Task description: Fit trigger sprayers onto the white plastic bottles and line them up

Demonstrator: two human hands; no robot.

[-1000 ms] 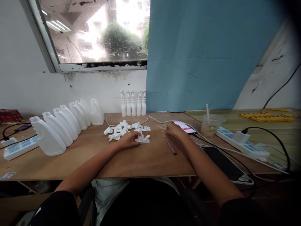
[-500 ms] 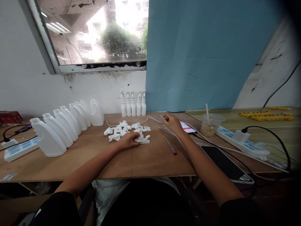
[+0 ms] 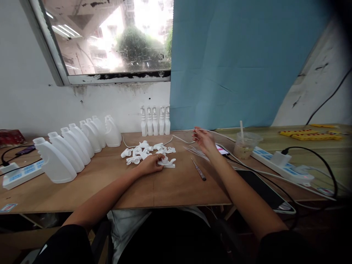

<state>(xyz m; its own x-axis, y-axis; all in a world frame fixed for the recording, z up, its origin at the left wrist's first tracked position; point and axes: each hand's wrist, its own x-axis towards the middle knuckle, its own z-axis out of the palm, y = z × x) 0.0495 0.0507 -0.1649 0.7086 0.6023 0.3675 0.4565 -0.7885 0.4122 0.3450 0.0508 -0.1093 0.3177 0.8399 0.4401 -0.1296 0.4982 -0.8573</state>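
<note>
My left hand [image 3: 151,164] rests on the table with its fingers closed round a white trigger spray head [image 3: 168,162]. A pile of similar spray heads [image 3: 143,148] lies just beyond it. My right hand [image 3: 204,140] is raised at the right, fingers apart, with nothing visible in it. Thin clear dip tubes [image 3: 195,151] lie on the table under and to the left of that hand. A screwdriver [image 3: 199,170] lies between my forearms, touched by neither hand.
White bottles without tops [image 3: 59,161] stand in a row at the left. Several bottles with spray heads [image 3: 155,123] stand against the wall. At the right are a phone [image 3: 221,149], a plastic cup with a straw [image 3: 243,145], a power strip [image 3: 283,167], cables and a tablet [image 3: 264,189].
My right hand has opened from a pinch, its fingers spreading, and has shifted slightly right. My left hand keeps its hold on the spray head.
</note>
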